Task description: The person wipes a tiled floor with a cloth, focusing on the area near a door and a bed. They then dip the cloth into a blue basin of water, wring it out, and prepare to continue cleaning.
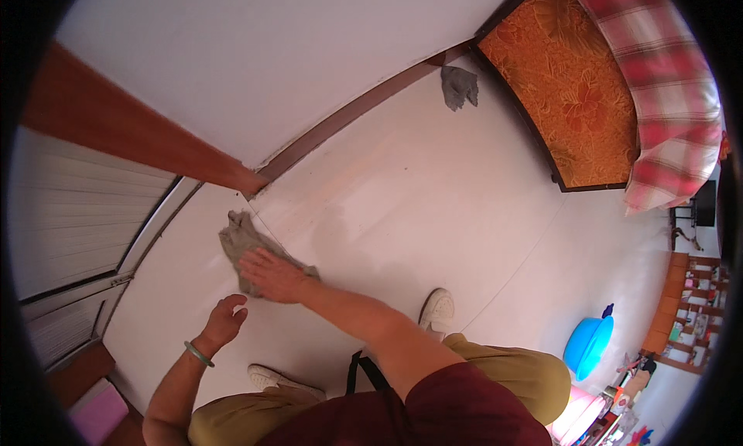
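Observation:
My right hand lies flat on a crumpled grey-brown rag, pressing it on the pale floor beside the door frame. Its fingers are stretched out and point left, and part of the cloth sticks out beyond them. My left hand, with a green bangle at the wrist, hangs just nearer to me than the rag. Its fingers are loosely bent, the thumb stands apart, and nothing shows in it. A second grey rag lies on the floor at the far skirting board.
A shuttered white door and a brown door post stand at left. At far right is an orange patterned bed panel under a plaid cover. A blue basin is at right. My shoes flank the work spot.

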`<action>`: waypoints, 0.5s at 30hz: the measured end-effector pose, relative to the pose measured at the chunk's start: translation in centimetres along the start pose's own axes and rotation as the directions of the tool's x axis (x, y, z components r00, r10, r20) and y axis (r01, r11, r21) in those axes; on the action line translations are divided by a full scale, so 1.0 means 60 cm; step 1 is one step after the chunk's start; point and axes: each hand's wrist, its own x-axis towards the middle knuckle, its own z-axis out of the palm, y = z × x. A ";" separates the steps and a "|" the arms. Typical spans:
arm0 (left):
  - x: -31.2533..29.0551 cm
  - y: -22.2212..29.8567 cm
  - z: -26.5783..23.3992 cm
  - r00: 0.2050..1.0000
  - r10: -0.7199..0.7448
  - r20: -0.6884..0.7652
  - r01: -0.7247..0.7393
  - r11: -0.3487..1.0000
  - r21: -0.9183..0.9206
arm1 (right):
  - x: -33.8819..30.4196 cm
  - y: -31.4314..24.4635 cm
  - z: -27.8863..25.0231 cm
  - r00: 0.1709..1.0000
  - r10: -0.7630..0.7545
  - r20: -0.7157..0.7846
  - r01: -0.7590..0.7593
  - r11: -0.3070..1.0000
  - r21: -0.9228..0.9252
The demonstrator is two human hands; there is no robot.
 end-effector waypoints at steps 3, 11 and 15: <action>0.043 0.028 -0.010 0.979 0.025 0.202 -0.094 0.936 0.340 | -0.072 0.091 -0.049 0.998 -0.003 -0.061 0.000 0.999 -0.045; 0.252 0.190 0.092 0.962 0.271 -0.042 -0.251 0.930 0.267 | -0.250 0.263 -0.207 0.983 -0.137 0.123 0.148 0.985 -0.085; 0.303 0.400 0.107 0.958 0.114 -0.261 -0.165 0.970 -0.181 | -0.282 0.282 -0.189 0.997 0.014 0.079 -0.011 0.999 -0.042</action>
